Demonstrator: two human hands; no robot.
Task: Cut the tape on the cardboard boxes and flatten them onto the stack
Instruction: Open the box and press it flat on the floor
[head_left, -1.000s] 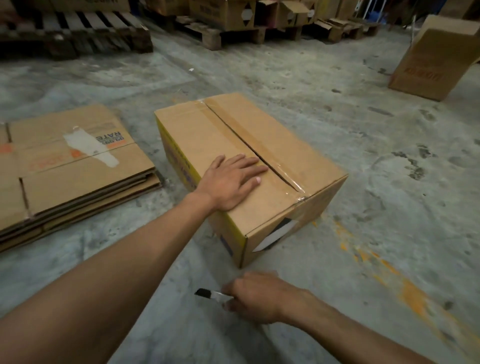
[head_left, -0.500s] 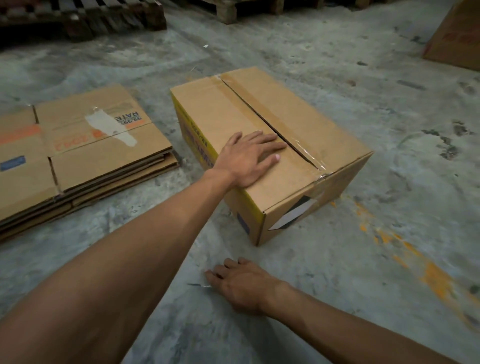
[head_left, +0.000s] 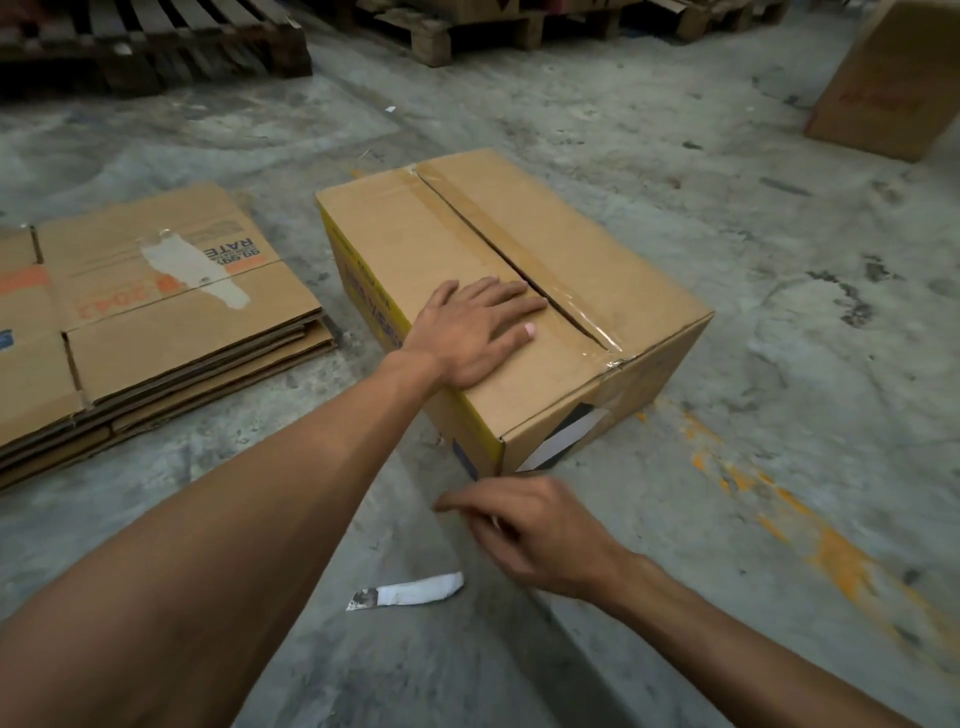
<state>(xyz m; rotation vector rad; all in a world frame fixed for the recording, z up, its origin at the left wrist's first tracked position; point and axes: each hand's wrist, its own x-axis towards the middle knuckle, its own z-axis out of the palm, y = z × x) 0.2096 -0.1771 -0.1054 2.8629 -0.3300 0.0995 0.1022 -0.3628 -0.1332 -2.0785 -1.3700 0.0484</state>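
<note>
The left hand (head_left: 475, 332) lies flat and spread, palm down, on the near left flap of the cardboard box (head_left: 597, 280), fingertips reaching the taped centre seam. The right hand (head_left: 535, 530) hangs loosely half-open above the concrete floor (head_left: 779, 415), just in front of the box's near corner, gripping nothing; its fingers are blurred. The knife (head_left: 408, 591), its handle wrapped in white, lies on the floor left of that hand, apart from it. The clear tape (head_left: 582, 312) along the seam looks split, though how far is hard to tell. The stack (head_left: 171, 332) of flattened cardboard sits on the floor left of the box, cut off at the frame's left edge. A second before, the right hand held the knife; now it has let go and lifted away.
</note>
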